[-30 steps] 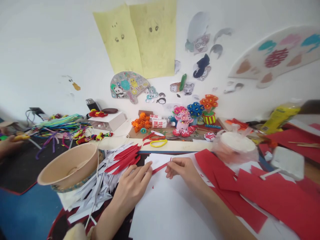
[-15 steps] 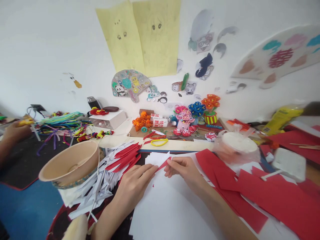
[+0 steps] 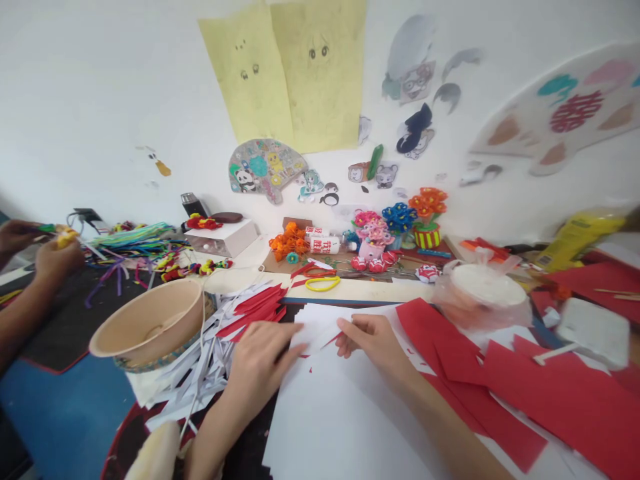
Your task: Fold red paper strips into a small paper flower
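Observation:
My right hand (image 3: pixel 369 337) pinches a slim, pointed strip of red paper (image 3: pixel 331 341) between thumb and fingers, above a stack of white paper sheets (image 3: pixel 345 420). To its left, my left hand (image 3: pixel 265 353) is open over the stack's left edge, thumb and forefinger spread apart with nothing seen between them. Tiny red paper scraps (image 3: pixel 311 369) lie on the white sheets. Beside my left hand is a pile of folded red strips (image 3: pixel 255 308), and white folded strips (image 3: pixel 187 380) spread below it.
A beige basin (image 3: pixel 150 317) stands at the left. Red paper sheets (image 3: pixel 540 393) lie at the right near a bagged white tub (image 3: pixel 483 290). Yellow-handled scissors (image 3: pixel 323 285) and craft flowers (image 3: pixel 375 233) sit behind. Another person's hands (image 3: pixel 55 257) work at far left.
My left hand has let go of the red paper strip and drawn back left. The strip, still in my right hand, has turned and looks thinner. The other person's second hand has come into view.

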`<action>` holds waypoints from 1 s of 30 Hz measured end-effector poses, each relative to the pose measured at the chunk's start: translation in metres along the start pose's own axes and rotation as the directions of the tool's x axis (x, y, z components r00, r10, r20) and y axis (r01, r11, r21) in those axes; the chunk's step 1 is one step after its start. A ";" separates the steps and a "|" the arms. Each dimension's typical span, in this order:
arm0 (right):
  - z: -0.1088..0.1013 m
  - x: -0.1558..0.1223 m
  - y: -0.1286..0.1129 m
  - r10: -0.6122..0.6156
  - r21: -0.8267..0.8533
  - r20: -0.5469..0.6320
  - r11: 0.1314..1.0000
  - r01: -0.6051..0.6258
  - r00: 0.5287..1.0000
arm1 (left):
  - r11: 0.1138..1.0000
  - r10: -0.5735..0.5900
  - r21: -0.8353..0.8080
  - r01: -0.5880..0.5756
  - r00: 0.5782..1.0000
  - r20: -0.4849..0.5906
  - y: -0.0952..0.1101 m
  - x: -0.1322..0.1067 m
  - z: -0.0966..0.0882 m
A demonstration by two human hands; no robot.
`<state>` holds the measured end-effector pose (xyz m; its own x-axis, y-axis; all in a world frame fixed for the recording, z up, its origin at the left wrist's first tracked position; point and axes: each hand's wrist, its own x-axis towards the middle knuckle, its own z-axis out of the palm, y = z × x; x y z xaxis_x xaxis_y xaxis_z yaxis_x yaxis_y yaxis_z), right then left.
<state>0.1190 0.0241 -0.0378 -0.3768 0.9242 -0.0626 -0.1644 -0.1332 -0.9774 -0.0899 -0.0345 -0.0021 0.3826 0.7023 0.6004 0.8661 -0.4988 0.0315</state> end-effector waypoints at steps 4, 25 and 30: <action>0.000 -0.001 -0.001 -0.028 -0.023 0.029 0.999 0.029 0.999 | 0.886 -0.309 0.378 0.270 0.950 0.045 -0.022 -0.007 0.007; 0.005 -0.004 -0.002 0.020 0.046 0.111 0.999 -0.025 0.994 | 0.947 0.232 0.225 -0.230 0.973 0.022 0.022 0.008 -0.005; 0.006 -0.005 -0.004 0.007 0.048 0.114 0.999 -0.012 0.993 | 0.969 0.189 0.175 -0.175 0.980 -0.068 0.024 0.007 -0.001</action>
<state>0.1162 0.0176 -0.0324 -0.4793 0.8765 -0.0458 -0.2031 -0.1615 -0.9658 -0.0672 -0.0423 0.0034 0.5165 0.5589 0.6487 0.8286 -0.5173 -0.2140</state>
